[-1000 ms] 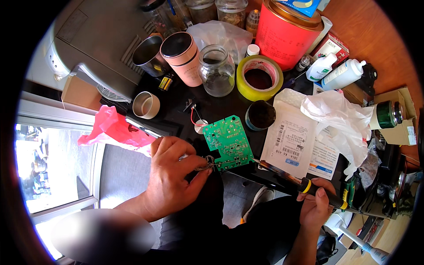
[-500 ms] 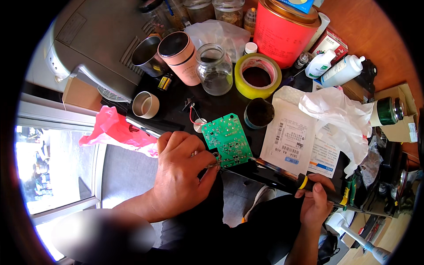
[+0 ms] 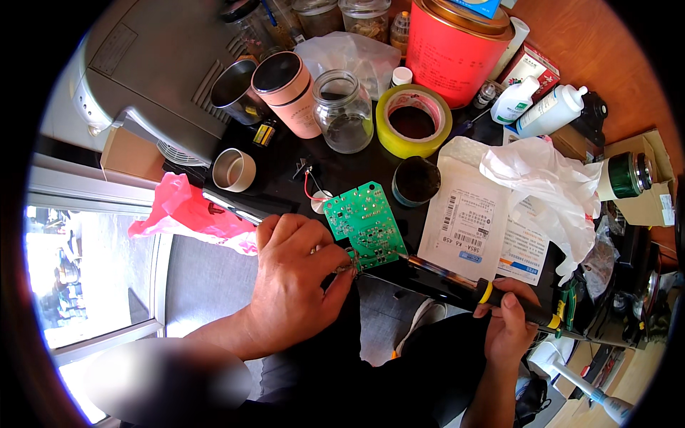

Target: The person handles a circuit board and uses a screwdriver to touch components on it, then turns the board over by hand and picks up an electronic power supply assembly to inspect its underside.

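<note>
A green circuit board [image 3: 362, 217] lies at the desk's front edge, a small white round part with red and black wires [image 3: 320, 201] behind its upper left. My left hand [image 3: 300, 285] is closed at the board's lower left, pinching thin tangled wire [image 3: 344, 260]; its fingers partly hide what they grip. My right hand [image 3: 508, 328] is closed round the black-and-yellow handle of a soldering iron [image 3: 522, 308], whose metal shaft points left to the lower part of the board. Whether the tip touches the board is too small to tell.
Around the board stand a dark cup [image 3: 416, 182], yellow tape roll [image 3: 392, 143], glass jar [image 3: 342, 128], pink tumbler [image 3: 292, 107], metal cup [image 3: 234, 170] and red canister [image 3: 453, 60]. Papers [image 3: 460, 214] and crumpled white plastic [image 3: 542, 185] lie rightward; a pink bag [image 3: 185, 210] hangs left.
Over the last second my left hand has shifted rightward and slightly up at the board. The iron has moved slightly left along the board's lower part, still in my right hand.
</note>
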